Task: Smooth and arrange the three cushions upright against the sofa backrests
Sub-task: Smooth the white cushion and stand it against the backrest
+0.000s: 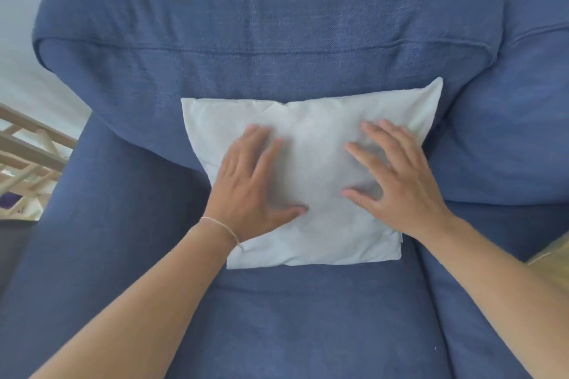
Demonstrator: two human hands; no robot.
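A white square cushion [311, 138] leans upright against the blue backrest [261, 34] of the sofa's left seat, its lower edge on the seat. My left hand [249, 181] lies flat on the cushion's left half, fingers spread. Flat on the right half is my right hand [397, 178], its fingers apart too. Neither hand grips anything. At the right edge a tan corner [554, 255] shows on the seat; I cannot tell whether it is another cushion.
The blue seat cushion [308, 323] fills the foreground. The left armrest [101, 224] rises beside the seat. A second blue backrest [523, 117] stands to the right. Wooden slats [27, 163] show beyond the left armrest.
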